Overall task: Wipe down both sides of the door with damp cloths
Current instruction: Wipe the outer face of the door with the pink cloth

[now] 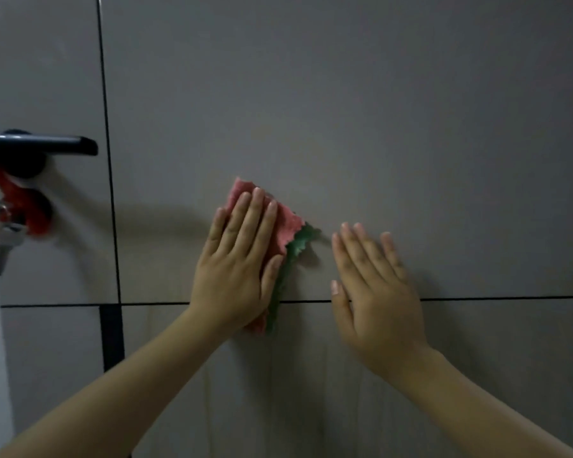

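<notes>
Pressing cloths (286,226) flat against door (344,110), left hand (235,269) spread.

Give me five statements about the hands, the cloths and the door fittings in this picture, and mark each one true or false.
1. The left hand presses a pink cloth flat against the door. True.
2. The right hand grips a cloth of its own. False: it lies flat and bare on the door, with straight fingers.
3. A green cloth shows at the pink cloth's right edge. True.
4. The dark handle is to the right of both hands. False: it is to their left, at the left edge of the view.
5. Keys hang below the handle. True.
</notes>
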Action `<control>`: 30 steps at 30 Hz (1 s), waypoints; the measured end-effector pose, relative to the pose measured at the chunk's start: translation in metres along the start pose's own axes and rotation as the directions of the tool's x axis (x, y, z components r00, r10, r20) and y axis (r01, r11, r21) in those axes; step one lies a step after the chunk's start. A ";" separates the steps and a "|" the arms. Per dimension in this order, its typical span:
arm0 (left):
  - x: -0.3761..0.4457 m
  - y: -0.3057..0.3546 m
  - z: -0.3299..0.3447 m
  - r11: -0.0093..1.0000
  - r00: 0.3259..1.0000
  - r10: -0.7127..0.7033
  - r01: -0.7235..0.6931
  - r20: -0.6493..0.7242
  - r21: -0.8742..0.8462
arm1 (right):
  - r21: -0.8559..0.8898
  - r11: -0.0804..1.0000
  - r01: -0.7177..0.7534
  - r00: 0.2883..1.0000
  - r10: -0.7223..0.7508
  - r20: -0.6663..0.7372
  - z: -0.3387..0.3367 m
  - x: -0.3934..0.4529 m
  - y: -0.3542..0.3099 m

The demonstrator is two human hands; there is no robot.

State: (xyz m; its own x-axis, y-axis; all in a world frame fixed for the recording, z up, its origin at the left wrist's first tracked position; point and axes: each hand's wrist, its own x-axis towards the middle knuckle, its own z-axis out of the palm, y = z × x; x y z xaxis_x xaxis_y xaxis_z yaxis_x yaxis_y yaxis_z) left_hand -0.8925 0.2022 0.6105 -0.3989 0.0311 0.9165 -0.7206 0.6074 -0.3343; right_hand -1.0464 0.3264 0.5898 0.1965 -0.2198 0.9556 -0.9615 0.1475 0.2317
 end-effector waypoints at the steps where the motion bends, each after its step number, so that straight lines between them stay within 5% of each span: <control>1: 0.002 -0.010 -0.003 1.000 1.000 0.016 -0.016 0.015 0.009 | 0.018 1.000 0.011 1.000 -0.011 0.014 0.003 0.003 -0.005; 7: 0.045 -0.054 -0.012 0.934 0.927 -0.355 0.358 -0.120 0.010 | -0.005 1.000 0.024 0.999 -0.024 0.049 0.020 0.001 -0.008; 14: -0.034 -0.043 -0.002 0.999 0.999 -0.039 0.039 0.002 0.017 | -0.022 1.000 0.007 1.000 -0.007 -0.021 0.025 0.001 -0.012; 20: 0.003 -0.064 -0.006 0.911 0.903 -0.409 0.412 -0.132 -0.006 | -0.022 1.000 0.002 0.999 -0.003 -0.034 0.031 0.000 -0.024; 26: -0.065 -0.065 -0.003 0.995 0.994 -0.101 0.101 -0.041 0.001 | 0.083 0.985 0.152 0.986 -0.157 0.050 0.042 0.006 -0.058; 30: -0.052 -0.093 -0.008 0.939 0.935 -0.344 0.345 -0.089 -0.003 | 0.129 0.965 0.226 0.971 -0.235 0.053 0.045 0.013 -0.067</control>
State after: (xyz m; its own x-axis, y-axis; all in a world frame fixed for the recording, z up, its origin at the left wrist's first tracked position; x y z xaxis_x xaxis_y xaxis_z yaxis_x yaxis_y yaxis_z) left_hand -0.8003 0.1502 0.5953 -0.0746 -0.1087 0.9913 -0.8122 0.5834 0.0029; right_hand -0.9877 0.2705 0.5787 0.4063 -0.2990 0.8635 -0.9086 -0.0318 0.4165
